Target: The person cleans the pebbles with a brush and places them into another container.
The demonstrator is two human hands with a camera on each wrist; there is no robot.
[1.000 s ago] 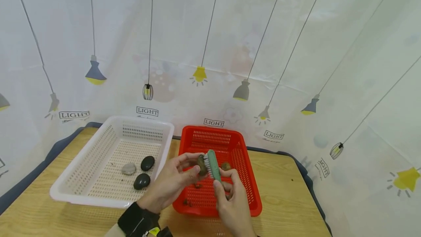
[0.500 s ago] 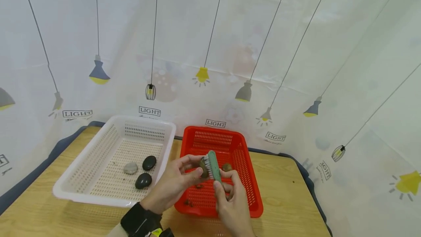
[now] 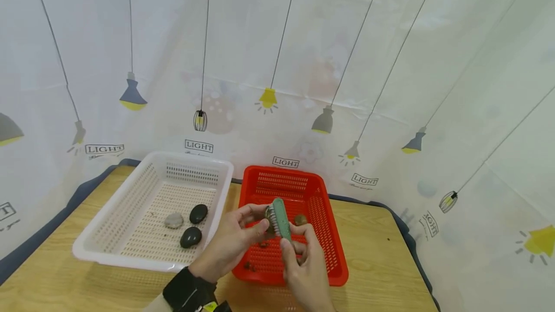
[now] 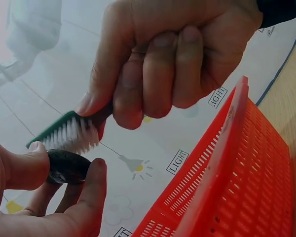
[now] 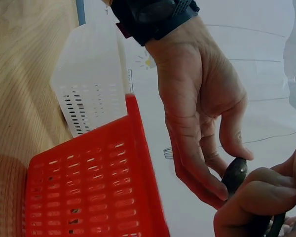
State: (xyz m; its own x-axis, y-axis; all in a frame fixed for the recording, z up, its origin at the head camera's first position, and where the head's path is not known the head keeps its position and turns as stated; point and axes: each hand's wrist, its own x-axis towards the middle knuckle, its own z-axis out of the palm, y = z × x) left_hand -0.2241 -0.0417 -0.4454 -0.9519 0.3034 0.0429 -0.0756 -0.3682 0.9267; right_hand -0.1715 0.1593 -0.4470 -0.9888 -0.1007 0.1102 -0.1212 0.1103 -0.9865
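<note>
Between the thumb and fingers of my left hand (image 3: 236, 237) is a dark stone (image 4: 66, 167), held over the red basket (image 3: 337, 259). My right hand (image 3: 307, 268) grips a green scrubbing brush (image 3: 282, 218) by its handle, thumb along the near end. The brush's white bristles (image 4: 71, 136) lie against the stone's upper side in the left wrist view. In the head view the brush covers part of the stone. A brownish stone (image 3: 300, 219) lies in the red basket, just beyond the right hand's fingers, with small dark crumbs (image 3: 248, 266) on the basket floor.
To the left stands a white plastic basket (image 3: 93, 254) holding two black stones (image 3: 198, 213) and a pale grey one (image 3: 174, 220). Both baskets sit on a wooden table (image 3: 381, 259). Behind them hangs a lamp-printed sheet (image 3: 243, 52).
The brush has shifted slightly across the stone, and the stone has turned a little in the left hand's fingers. The whole head view has drifted slightly, with the baskets appearing further right.
</note>
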